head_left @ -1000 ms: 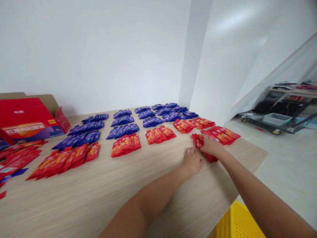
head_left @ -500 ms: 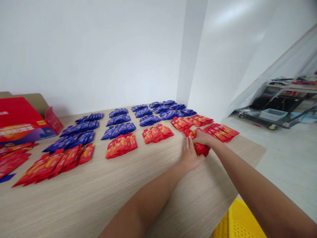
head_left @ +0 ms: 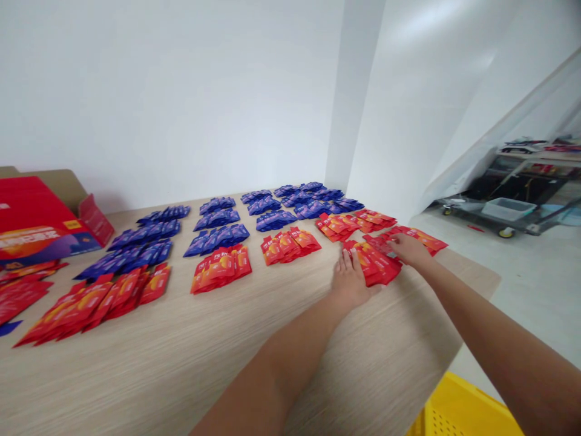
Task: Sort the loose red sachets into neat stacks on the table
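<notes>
My left hand [head_left: 350,283] lies flat on the table, its fingers stretched out and touching the left edge of a fanned bunch of red sachets [head_left: 376,266]. At the far side of that bunch, my right hand [head_left: 410,249] has its fingers pinched on a red sachet [head_left: 380,244]. Part of this sachet is hidden by the fingers. Behind the right hand lies another group of red sachets [head_left: 426,238]. Further left are more red groups, one fan [head_left: 290,243] close by and another [head_left: 221,267] beyond it.
Several rows of blue sachets [head_left: 218,237] lie toward the wall. A red carton [head_left: 36,218] stands open at the left, with a large fan of red sachets [head_left: 100,303] nearby. A yellow crate [head_left: 467,412] sits below the table's right edge. A trolley [head_left: 508,218] stands beyond.
My right hand has moved right, away from my left hand. The red bunch that was bundled between both hands is now spread out on the table. My left hand has stayed nearly in place.
</notes>
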Demonstrator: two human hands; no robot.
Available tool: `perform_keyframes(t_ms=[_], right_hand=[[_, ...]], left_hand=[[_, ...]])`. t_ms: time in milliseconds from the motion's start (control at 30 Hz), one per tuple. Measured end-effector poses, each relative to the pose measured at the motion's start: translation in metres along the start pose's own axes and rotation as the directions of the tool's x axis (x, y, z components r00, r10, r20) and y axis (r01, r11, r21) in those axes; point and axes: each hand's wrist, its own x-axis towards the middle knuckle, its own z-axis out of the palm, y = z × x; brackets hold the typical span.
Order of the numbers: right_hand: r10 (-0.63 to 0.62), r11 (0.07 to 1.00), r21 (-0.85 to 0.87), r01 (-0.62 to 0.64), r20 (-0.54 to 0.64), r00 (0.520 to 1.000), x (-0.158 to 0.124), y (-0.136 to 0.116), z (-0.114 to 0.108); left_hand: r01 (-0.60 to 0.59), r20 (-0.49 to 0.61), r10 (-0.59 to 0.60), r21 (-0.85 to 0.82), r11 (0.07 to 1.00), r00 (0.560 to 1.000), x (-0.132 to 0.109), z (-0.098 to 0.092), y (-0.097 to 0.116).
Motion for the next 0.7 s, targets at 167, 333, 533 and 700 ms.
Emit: perform_keyframes(t_ms=[167, 333, 533, 700], right_hand=[[0.068, 0.982, -0.182, -0.046, 0.116, 0.991, 0.010, 0.002, 0.001], [0.047, 0.974, -0.228, -0.010, 0.158, 0.986, 0.025, -0.001, 0.003], [0.065, 0.966, -0.257, -0.025, 0.151, 0.986, 0.030, -0.003, 0.001], [0.054, 0.971, -0.236, -0.029, 0.099, 0.994, 0.023, -0.002, 0.003]], left_hand=[[0.010, -0.013, -0.011, -0.005, 1.000, 1.000, 0.002, 0.003, 0.001], [-0.003, -0.026, 0.003, 0.003, 1.000, 1.000, 0.004, 0.009, -0.002], [0.020, -0.036, -0.021, -0.013, 1.000, 0.999, 0.001, 0.007, -0.001], [0.006, -0.049, -0.006, -0.003, 1.000, 0.999, 0.000, 0.007, -0.001]])
